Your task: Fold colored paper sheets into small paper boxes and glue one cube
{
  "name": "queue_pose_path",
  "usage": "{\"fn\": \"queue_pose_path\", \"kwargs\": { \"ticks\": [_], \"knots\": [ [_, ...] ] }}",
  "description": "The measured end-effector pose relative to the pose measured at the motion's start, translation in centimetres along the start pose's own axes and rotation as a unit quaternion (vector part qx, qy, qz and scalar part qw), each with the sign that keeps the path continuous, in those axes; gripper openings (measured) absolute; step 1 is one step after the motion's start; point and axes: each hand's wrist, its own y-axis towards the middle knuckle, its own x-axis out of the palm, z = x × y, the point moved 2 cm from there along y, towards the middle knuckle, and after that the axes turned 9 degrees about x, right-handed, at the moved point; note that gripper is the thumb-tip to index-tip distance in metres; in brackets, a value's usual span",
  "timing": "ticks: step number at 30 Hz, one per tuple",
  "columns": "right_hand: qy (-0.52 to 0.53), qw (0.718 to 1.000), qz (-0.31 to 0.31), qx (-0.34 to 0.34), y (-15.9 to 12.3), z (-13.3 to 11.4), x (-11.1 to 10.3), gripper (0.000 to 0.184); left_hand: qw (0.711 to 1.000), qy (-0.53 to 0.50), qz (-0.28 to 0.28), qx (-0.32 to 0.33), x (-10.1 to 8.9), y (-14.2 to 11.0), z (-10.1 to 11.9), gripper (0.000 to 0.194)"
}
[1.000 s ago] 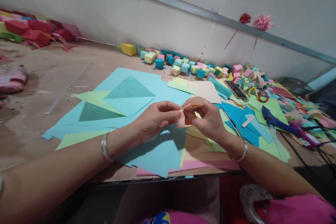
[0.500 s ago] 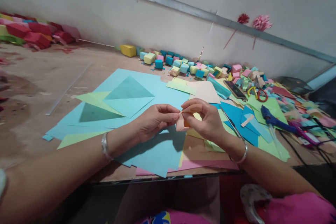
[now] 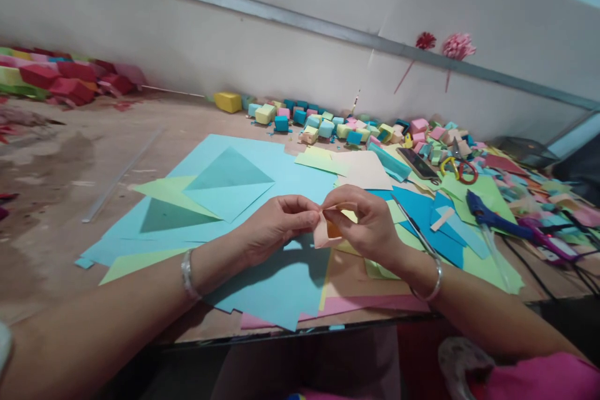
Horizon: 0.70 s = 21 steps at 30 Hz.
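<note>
A small peach paper box [image 3: 322, 235], open on one side, is held up between both hands over the table. With thumb and forefinger, my left hand [image 3: 285, 225] pinches its left edge. My right hand [image 3: 368, 219] grips its upper right part, the thumb reaching to the opening and the fingers curled over a flap. Part of the box is hidden behind the right fingers. Light blue paper sheets [image 3: 281, 284] lie underneath, and a folded light blue sheet [image 3: 229, 190] rests beyond my left hand beside a folded pale green sheet [image 3: 180, 194].
Many small paper boxes [image 3: 325, 128] line the wall. Larger red boxes [image 3: 70, 90] are piled at far left. On the right lie scissors [image 3: 457, 169], a phone [image 3: 417, 164], a blue glue gun [image 3: 487, 215] with cables, a pen [image 3: 415, 225] and paper scraps [image 3: 544, 200].
The right fingers have folded the box's raised flap lower, and the opening shows more. Both hands stay in nearly the same place. The camera view has tilted slightly upward.
</note>
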Motion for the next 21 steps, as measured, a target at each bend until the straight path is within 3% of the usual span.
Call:
{"fn": "queue_pose_path", "kwargs": {
  "ticks": [9, 12, 15, 21],
  "knots": [
    [0.003, 1.000, -0.016, 0.023, 0.39, -0.31, -0.45, 0.011, 0.999, 0.030, -0.004, 0.029, -0.12, 0.13, 0.00, 0.020],
    [-0.010, 0.999, 0.001, 0.032, 0.36, -0.32, -0.47, 0.006, 0.999, 0.032, -0.003, 0.036, 0.02, 0.15, 0.19, 0.021],
    [-0.018, 0.999, 0.015, 0.037, 0.37, -0.20, -0.56, 0.013, 0.999, 0.030, -0.013, 0.034, 0.14, 0.18, 0.26, 0.021],
    [-0.034, 0.998, -0.048, 0.008, 0.96, 0.07, -1.00, 0.017, 1.000, 0.012, -0.009, 0.026, -0.05, 0.23, 0.05, 0.018]
  ]
}}
